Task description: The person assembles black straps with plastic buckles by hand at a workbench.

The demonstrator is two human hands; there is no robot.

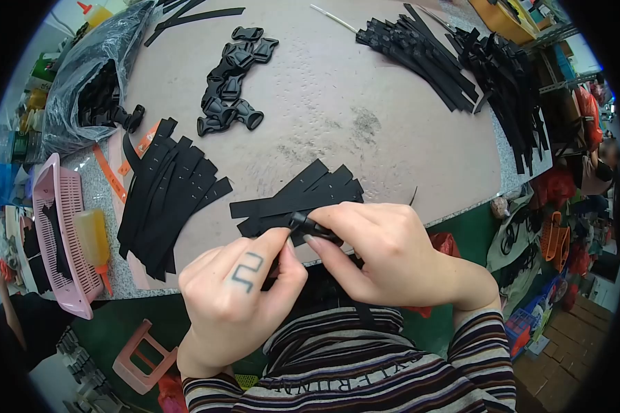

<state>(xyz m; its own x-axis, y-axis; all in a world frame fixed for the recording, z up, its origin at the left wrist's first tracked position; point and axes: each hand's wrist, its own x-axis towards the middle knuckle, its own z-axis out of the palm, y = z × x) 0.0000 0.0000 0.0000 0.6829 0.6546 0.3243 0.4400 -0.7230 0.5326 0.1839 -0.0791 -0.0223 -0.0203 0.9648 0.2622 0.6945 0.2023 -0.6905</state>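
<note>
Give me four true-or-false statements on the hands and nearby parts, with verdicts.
1. The right hand grips a black plastic piece. True.
2. The dark angular mark is on the right hand. False: it is on the left hand.
3. The loose black buckles lie on the table. True.
4. The plastic bag holds only yellow bottles. False: black buckles show in the bag's opening.

Evenly bright; soft shadows; black vignette; strong fisheye bending toward edges.
</note>
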